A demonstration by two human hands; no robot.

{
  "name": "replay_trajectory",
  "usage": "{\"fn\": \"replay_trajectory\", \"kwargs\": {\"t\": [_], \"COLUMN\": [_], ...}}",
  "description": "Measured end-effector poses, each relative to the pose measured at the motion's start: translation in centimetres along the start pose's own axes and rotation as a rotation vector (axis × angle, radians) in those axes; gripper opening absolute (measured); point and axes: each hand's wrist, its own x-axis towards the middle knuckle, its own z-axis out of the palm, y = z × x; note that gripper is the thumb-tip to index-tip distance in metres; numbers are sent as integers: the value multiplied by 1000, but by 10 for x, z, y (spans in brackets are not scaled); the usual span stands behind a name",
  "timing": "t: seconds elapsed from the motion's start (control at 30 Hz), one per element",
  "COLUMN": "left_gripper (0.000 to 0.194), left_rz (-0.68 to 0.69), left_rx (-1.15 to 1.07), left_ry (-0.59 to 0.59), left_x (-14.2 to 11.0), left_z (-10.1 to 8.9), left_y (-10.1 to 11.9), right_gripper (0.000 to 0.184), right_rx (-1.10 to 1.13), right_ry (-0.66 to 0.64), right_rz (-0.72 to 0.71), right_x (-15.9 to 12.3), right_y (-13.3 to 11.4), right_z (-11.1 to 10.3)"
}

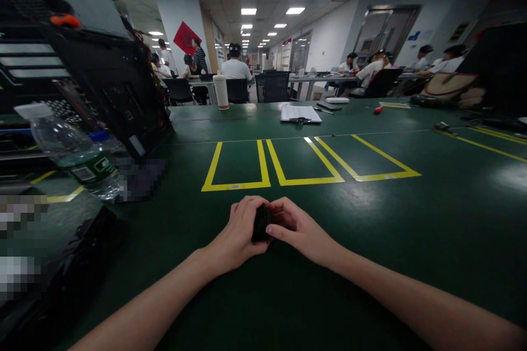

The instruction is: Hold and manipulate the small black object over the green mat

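Small black object [261, 222], long axis upright, gripped between left hand [237, 233] and right hand [297, 229], both closed on it, low at centre frame, over green bench [411, 219].

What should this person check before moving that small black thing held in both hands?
1. Hold on the small black block-shaped object: left hand and right hand both closed on it. Ok.
2. Hands resting on the dark green table mat: ok.
3. Three yellow taped rectangles ahead have nothing inside: ok.
4. Clear plastic water bottle lies on its side at left, apart from the hands: ok.
5. Object's type and which way it faces: cannot tell, fingers cover it.
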Motion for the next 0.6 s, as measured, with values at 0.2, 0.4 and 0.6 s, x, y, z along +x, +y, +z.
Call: {"fn": "replay_trajectory", "kwargs": {"t": [0.2, 0.4, 0.6], "left_gripper": [54, 51, 51], "left_rz": [13, 5, 16], "left_rx": [16, 9, 21], "left_ry": [7, 4, 0], "left_x": [0, 1, 0], "left_z": [0, 1, 0], "left_y": [-1, -1, -1], "right_gripper": [24, 22, 23], "right_rx": [-61, 2, -28], "right_ry": [8, 32, 3], "right_rz": [-109, -27, -28], "right_x": [-3, 0, 0], "right_y": [0, 1, 1], "right_z": [2, 2, 1]}}
